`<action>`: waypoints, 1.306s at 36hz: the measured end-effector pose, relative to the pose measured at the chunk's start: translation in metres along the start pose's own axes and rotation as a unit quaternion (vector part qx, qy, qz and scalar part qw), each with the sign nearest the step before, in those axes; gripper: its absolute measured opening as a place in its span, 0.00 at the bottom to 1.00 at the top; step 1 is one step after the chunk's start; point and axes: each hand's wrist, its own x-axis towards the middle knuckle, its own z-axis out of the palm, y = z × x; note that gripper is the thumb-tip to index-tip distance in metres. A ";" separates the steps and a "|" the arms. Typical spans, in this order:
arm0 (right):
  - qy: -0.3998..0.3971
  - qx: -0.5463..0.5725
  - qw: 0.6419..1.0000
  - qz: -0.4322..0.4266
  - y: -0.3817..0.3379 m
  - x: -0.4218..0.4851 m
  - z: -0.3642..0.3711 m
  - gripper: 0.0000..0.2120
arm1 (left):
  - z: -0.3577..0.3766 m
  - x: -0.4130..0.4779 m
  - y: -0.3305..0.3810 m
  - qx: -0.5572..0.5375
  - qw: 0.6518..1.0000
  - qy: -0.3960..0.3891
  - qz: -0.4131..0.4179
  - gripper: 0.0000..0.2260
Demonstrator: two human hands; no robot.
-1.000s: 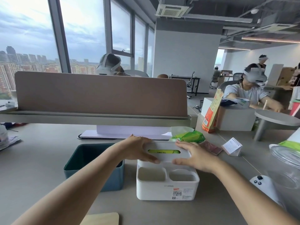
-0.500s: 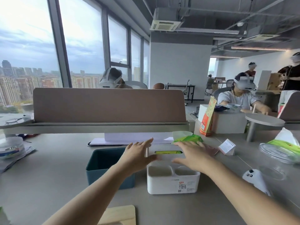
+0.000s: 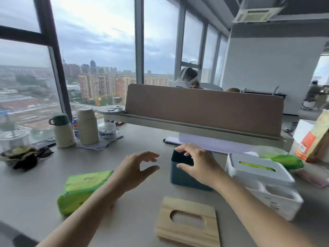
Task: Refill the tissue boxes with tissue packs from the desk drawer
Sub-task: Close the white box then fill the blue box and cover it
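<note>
Tissue pack (image 3: pixel 83 189) is lying on the desk (image 3: pixel 142 136) by the left hand (image 3: pixel 135 170); both hands are hovering open and empty, right hand (image 3: pixel 199 166) over the teal box (image 3: pixel 181 175). Best gripping the pack's long sides, then lowering it in flat.

A green tissue pack (image 3: pixel 83 188) lies flat beside the open left hand (image 3: pixel 132 172); a lidless teal box (image 3: pixel 185 172) sits under the right hand (image 3: pixel 199 165), a closed white box (image 3: pixel 263 179) beyond.
</note>
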 end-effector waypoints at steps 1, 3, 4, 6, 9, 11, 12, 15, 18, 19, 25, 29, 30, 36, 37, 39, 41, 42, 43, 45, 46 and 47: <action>-0.014 0.011 1.000 -0.009 -0.009 0.006 0.011 0.21 | -0.009 -0.006 -0.011 0.011 1.000 0.011 -0.011 0.15; -0.047 0.020 0.998 -0.024 -0.025 0.016 0.033 0.23 | -0.026 -0.019 -0.030 0.027 0.998 0.031 -0.038 0.16; -0.065 0.024 0.997 -0.029 -0.033 0.020 0.045 0.24 | -0.033 -0.026 -0.041 0.034 0.997 0.039 -0.055 0.17; -0.104 0.040 0.993 -0.033 -0.047 0.028 0.066 0.26 | -0.047 -0.040 -0.062 0.050 0.993 0.047 -0.095 0.22; -0.159 0.060 0.985 -0.039 -0.066 0.036 0.096 0.30 | -0.061 -0.063 -0.089 0.049 0.988 0.060 -0.137 0.33; -0.186 0.074 0.979 -0.041 -0.078 0.040 0.113 0.34 | -0.068 -0.078 -0.104 0.047 0.982 0.072 -0.167 0.37; -0.198 0.082 0.976 -0.040 -0.083 0.042 0.120 0.36 | -0.071 -0.086 -0.109 0.045 0.979 0.076 -0.185 0.40; -0.227 0.111 0.967 -0.037 -0.098 0.047 0.139 0.42 | -0.078 -0.101 -0.122 0.013 0.967 0.069 -0.243 0.46; -0.238 0.127 0.962 -0.038 -0.108 0.052 0.154 0.47 | -0.079 -0.109 -0.135 -0.040 0.953 0.057 -0.294 0.46; -0.241 0.130 0.961 -0.037 -0.110 0.053 0.159 0.48 | -0.079 -0.112 -0.138 -0.061 0.948 0.045 -0.309 0.45; -0.238 0.151 0.959 -0.016 -0.109 0.058 0.182 0.49 | -0.068 -0.123 -0.153 -0.177 0.937 0.037 -0.300 0.52; -0.205 0.162 0.965 -0.022 -0.105 0.057 0.180 0.47 | -0.068 -0.122 -0.148 -0.175 0.943 0.049 -0.278 0.42; -0.197 0.164 0.966 -0.024 -0.103 0.058 0.177 0.46 | -0.069 -0.120 -0.140 -0.167 0.947 0.054 -0.268 0.41; -0.140 0.182 0.973 -0.036 -0.093 0.066 0.139 0.43 | -0.070 -0.090 -0.109 -0.160 0.957 0.108 -0.218 0.42; -0.130 0.187 0.973 -0.037 -0.090 0.066 0.131 0.41 | -0.069 -0.084 -0.104 -0.153 0.958 0.123 -0.210 0.45; -0.108 0.197 0.974 -0.032 -0.082 0.066 0.114 0.38 | -0.066 -0.071 -0.093 -0.152 0.960 0.139 -0.190 0.47; -0.091 0.199 0.976 -0.023 -0.073 0.064 0.096 0.36 | -0.060 -0.057 -0.082 -0.156 0.962 0.143 -0.170 0.45; -0.084 0.200 0.976 -0.018 -0.067 0.062 0.086 0.36 | -0.055 -0.049 -0.075 -0.156 0.964 0.148 -0.158 0.45; -0.077 0.202 0.976 -0.014 -0.062 0.060 0.076 0.35 | -0.051 -0.043 -0.067 -0.154 0.965 0.155 -0.147 0.45; -0.060 0.215 0.975 -0.008 -0.052 0.055 0.057 0.34 | -0.041 -0.029 -0.053 -0.146 0.967 0.166 -0.128 0.44; -0.051 0.222 0.974 -0.004 -0.046 0.051 0.048 0.33 | -0.035 -0.021 -0.045 -0.142 0.968 0.169 -0.120 0.44; -0.041 0.224 0.974 0.000 -0.040 0.048 0.039 0.32 | -0.029 -0.014 -0.037 -0.139 0.969 0.169 -0.113 0.43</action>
